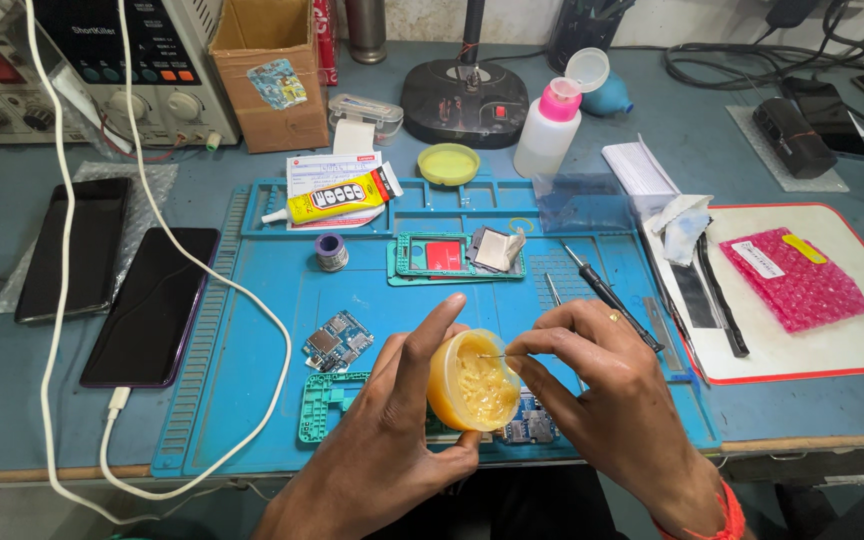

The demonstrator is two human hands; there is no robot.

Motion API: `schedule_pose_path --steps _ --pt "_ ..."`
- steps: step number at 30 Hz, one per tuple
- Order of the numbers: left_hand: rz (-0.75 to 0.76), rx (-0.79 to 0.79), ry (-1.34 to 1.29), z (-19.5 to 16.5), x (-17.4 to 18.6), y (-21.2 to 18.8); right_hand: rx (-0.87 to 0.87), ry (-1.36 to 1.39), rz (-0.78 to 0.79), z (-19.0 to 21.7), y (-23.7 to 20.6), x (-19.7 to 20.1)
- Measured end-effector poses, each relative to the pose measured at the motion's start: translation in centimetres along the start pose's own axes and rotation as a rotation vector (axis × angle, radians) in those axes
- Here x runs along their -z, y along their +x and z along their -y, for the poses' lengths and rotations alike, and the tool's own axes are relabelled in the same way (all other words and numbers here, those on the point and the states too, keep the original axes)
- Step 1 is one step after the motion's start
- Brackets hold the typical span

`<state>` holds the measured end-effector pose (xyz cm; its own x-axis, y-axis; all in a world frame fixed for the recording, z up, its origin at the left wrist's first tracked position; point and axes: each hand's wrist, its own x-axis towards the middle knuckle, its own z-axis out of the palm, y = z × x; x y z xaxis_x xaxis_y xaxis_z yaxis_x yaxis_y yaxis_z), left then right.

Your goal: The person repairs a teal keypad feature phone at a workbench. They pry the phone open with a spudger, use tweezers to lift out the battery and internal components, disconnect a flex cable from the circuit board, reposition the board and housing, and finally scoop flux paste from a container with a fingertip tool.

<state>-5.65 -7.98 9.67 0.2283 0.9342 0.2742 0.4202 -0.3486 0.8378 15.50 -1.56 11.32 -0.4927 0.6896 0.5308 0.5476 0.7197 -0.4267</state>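
My left hand [392,440] holds a small round jar of yellow paste [472,382], tilted so its open mouth faces me. My right hand [602,385] pinches a thin metal wire or pin [497,356] whose tip dips into the paste. Both hands hover over the near edge of a blue work mat [272,290]. Under the hands lies a blue circuit board [530,420], partly hidden. A second circuit board [337,342] and a teal phone frame piece [324,405] lie just left of my left hand.
On the mat sit a teal phone frame with a metal shield [457,255], a solder spool [331,252], a yellow glue tube [342,195], a yellow lid [448,163] and a screwdriver [607,293]. Two dark phones [157,305] lie left; a white cable [252,300] crosses there. A pink-capped bottle [550,125] stands behind.
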Motion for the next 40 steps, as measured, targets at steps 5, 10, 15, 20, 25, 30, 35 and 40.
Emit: schedule_pose_path --steps 5,10,15,20,25,30,35,40 --pt "-0.044 -0.033 0.019 0.3 0.0 0.0 0.011 0.006 -0.001 0.0 -0.4 0.0" --pt "-0.124 -0.035 0.031 0.5 -0.2 -0.1 0.020 0.044 -0.018 0.1 -1.2 0.2" --pt "-0.178 -0.019 0.008 0.8 -0.3 0.0 -0.061 0.122 -0.005 0.0 -2.1 0.9" --pt "-0.202 0.001 0.006 1.4 -0.4 -0.2 -0.142 0.135 -0.132 -0.4 -3.7 1.2" --pt "-0.298 -0.034 0.050 2.2 -0.8 -0.5 -0.174 0.206 -0.123 -1.1 -5.3 -0.3" --pt "-0.421 -0.097 0.176 2.8 -1.5 -1.3 -0.164 0.133 -0.112 -1.4 -6.6 -1.3" --pt "-0.445 -0.099 0.193 3.5 -1.7 -1.6 -0.048 0.006 -0.193 -0.8 -7.7 -2.8" --pt "-0.420 -0.058 0.109 3.9 -2.0 -1.8 -0.055 -0.007 -0.226 -0.9 -8.6 -3.6"
